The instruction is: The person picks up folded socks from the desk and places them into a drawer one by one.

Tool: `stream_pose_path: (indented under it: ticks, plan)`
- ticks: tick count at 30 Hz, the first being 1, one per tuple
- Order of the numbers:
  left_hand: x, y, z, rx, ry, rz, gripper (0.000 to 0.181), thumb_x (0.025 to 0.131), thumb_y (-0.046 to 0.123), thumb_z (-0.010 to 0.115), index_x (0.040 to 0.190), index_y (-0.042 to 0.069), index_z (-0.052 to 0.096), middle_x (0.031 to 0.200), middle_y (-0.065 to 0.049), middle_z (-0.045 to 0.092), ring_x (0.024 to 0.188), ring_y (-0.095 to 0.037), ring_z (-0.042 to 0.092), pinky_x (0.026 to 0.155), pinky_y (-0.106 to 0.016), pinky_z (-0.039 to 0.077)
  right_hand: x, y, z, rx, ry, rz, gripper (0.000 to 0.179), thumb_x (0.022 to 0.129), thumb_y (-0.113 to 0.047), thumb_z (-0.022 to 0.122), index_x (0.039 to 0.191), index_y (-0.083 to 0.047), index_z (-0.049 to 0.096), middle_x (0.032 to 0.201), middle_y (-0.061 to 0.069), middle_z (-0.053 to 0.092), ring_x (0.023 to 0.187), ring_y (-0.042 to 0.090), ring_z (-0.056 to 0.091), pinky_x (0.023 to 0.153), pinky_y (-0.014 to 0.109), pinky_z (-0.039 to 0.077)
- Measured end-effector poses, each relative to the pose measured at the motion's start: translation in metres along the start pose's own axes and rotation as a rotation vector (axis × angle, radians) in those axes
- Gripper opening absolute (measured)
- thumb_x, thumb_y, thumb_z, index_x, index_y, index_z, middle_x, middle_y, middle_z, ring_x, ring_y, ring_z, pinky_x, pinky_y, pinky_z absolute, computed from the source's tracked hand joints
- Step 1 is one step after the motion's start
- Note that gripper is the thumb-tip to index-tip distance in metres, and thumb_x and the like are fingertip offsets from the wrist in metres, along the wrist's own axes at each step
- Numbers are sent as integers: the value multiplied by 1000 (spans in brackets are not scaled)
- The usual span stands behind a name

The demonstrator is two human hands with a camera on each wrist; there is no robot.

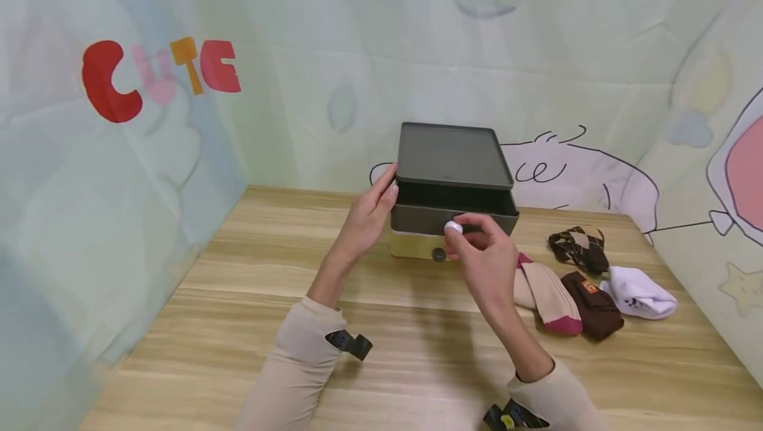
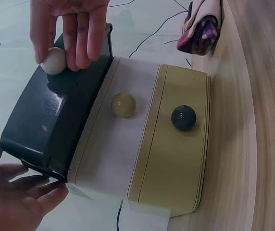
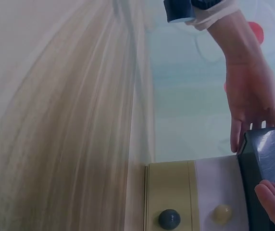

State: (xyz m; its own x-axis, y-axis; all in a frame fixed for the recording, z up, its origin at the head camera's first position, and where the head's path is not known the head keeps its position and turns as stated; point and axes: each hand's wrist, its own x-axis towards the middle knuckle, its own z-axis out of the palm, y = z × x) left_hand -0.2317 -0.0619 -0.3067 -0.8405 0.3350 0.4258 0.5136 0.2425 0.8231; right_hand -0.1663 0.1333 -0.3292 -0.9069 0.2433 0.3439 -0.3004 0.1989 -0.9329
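Note:
A small drawer cabinet (image 1: 453, 153) with a dark grey top stands near the back wall. Its dark top drawer (image 1: 417, 218) is pulled partway out, showing a shadowed inside. My right hand (image 1: 489, 265) pinches the white round knob (image 1: 453, 227) of that drawer between thumb and fingers. Against the cabinet's left side lies my left hand (image 1: 366, 216), fingers stretched along it. Below, the left wrist view shows a white middle drawer (image 2: 111, 149) with a beige knob (image 2: 123, 105) and a yellow bottom drawer (image 2: 168, 163) with a dark knob (image 2: 183, 118), both closed.
Right of the cabinet lie folded socks on the wooden table (image 1: 238, 285): a beige and maroon one (image 1: 545, 292), a dark brown one (image 1: 596, 315), a white one (image 1: 640, 293) and a patterned dark one (image 1: 578, 245). Printed cloth walls (image 1: 298, 120) enclose the table's back and sides.

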Motion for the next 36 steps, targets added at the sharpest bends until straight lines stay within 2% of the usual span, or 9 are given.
stream_pose_path:
  ticks: [5, 10, 14, 19, 27, 32, 36]
  plan:
    - [5, 2, 2, -46, 53, -26, 46, 102, 26, 35, 145, 10, 33, 150, -7, 35, 136, -19, 37, 112, -38, 32, -11, -19, -3, -33, -4, 10, 20, 81, -13, 72, 98, -6, 64, 79, 18, 70, 65, 26, 69, 63, 35, 58]
    - [9, 0, 2, -99, 107, -27, 44, 101, 27, 37, 142, 9, 40, 144, -9, 44, 130, -20, 45, 107, -36, 40, -21, -30, -5, -127, 3, 10, 18, 82, -15, 71, 96, -9, 64, 76, 15, 70, 63, 20, 68, 63, 35, 58]
    - [12, 0, 1, -95, 146, -26, 43, 100, 27, 40, 140, 10, 43, 141, -8, 48, 127, -18, 48, 104, -37, 42, -31, -38, -7, -216, -1, 1, 16, 82, -17, 71, 97, -12, 64, 72, 12, 70, 62, 17, 66, 58, 28, 56]
    - [15, 2, -3, -80, 186, -18, 42, 100, 25, 43, 138, 8, 46, 139, -8, 50, 125, -17, 50, 103, -38, 42, -43, -46, -9, -264, -27, -24, 16, 83, -19, 70, 96, -15, 63, 69, 7, 69, 62, 17, 67, 54, 24, 53]
    - [21, 2, -3, -72, 215, -13, 41, 98, 25, 47, 135, 9, 49, 134, -10, 54, 120, -18, 54, 100, -37, 46, -56, -50, -8, -301, -61, -73, 16, 84, -18, 69, 98, -14, 62, 71, 6, 70, 62, 11, 67, 56, 22, 53]
    - [20, -2, -1, -100, 195, -18, 41, 98, 23, 48, 136, 8, 48, 135, -11, 54, 120, -19, 55, 99, -38, 47, -59, -47, -9, -288, -60, -55, 16, 84, -16, 69, 98, -13, 62, 72, 7, 70, 65, 19, 69, 58, 22, 54]
    - [17, -6, 0, -101, 174, -38, 41, 98, 23, 47, 137, 9, 47, 137, -10, 52, 120, -18, 54, 98, -39, 47, -62, -47, -12, -300, -45, -20, 14, 83, -15, 69, 96, -14, 63, 70, 4, 70, 64, 17, 68, 56, 22, 53]
